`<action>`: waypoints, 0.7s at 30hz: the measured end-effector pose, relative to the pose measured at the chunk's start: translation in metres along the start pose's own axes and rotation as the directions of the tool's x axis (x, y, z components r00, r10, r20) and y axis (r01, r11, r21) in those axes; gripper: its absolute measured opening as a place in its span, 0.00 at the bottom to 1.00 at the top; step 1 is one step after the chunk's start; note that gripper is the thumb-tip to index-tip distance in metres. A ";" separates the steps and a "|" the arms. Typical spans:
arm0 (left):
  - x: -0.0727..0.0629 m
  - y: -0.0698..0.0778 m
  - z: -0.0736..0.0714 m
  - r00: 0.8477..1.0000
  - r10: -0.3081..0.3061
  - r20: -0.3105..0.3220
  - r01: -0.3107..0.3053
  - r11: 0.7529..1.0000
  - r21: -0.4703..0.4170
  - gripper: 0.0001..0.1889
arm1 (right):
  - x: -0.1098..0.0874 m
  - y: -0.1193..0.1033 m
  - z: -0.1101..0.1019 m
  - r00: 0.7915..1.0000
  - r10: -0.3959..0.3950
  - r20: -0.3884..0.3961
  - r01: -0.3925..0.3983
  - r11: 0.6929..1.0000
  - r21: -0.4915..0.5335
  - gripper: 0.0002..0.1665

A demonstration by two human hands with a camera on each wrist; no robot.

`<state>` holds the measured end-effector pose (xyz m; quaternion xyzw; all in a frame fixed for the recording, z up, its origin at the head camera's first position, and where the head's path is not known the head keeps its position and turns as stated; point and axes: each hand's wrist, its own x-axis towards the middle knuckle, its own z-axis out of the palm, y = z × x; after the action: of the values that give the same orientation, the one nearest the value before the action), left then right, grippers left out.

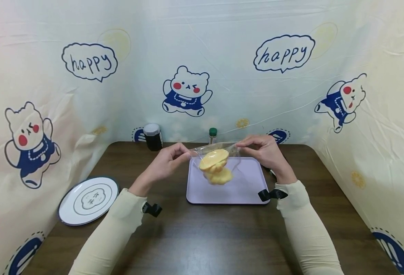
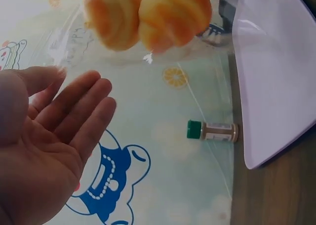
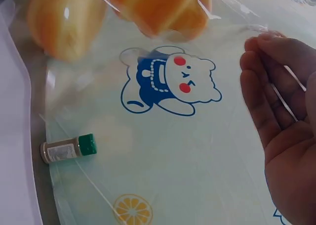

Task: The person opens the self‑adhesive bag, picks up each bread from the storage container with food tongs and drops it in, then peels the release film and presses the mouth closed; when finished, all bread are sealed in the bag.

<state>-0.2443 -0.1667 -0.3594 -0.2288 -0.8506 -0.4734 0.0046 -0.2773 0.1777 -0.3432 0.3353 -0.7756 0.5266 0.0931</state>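
Observation:
Between my two hands hangs a clear plastic bag (image 1: 235, 152) with bread rolls (image 1: 214, 160) inside. It is held up over a lilac tray (image 1: 248, 187). My left hand (image 1: 167, 162) pinches the bag's left upper edge between thumb and forefinger. On the opposite side my right hand (image 1: 264, 151) pinches the right upper edge the same way. Golden-brown rolls (image 2: 175, 17) show through the film in the left wrist view, the other fingers extended below. In the right wrist view the rolls (image 3: 158, 7) hang left of the pinching fingertips.
A white plate with a dark rim (image 1: 110, 187) lies at the left table edge. At the back stand a dark jar with a grey lid (image 1: 153, 136) and a small green-capped seasoning bottle (image 1: 212, 135). Printed cloth surrounds the brown table (image 1: 202, 236).

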 end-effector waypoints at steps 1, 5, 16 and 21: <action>0.000 0.000 0.000 1.000 0.008 0.001 -0.008 1.000 -0.029 0.11 | 0.001 0.001 0.001 1.000 0.007 0.008 -0.007 1.000 -0.023 0.09; -0.001 -0.001 -0.001 1.000 0.013 -0.011 -0.015 0.991 -0.133 0.15 | 0.004 0.001 0.006 0.996 0.070 0.052 -0.065 0.993 -0.101 0.10; -0.009 -0.011 -0.010 0.993 -0.091 -0.072 0.076 0.979 -0.190 0.19 | 0.007 0.005 0.011 0.971 0.140 0.194 -0.088 0.964 -0.251 0.24; -0.017 -0.025 -0.018 0.985 -0.153 -0.080 0.141 0.980 -0.143 0.19 | 0.004 0.006 0.007 0.968 0.156 0.197 -0.103 0.962 -0.255 0.22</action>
<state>-0.2427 -0.1990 -0.3730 -0.1435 -0.8295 -0.5397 -0.0077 -0.2822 0.1710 -0.3490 0.3245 -0.8600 0.3936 0.0141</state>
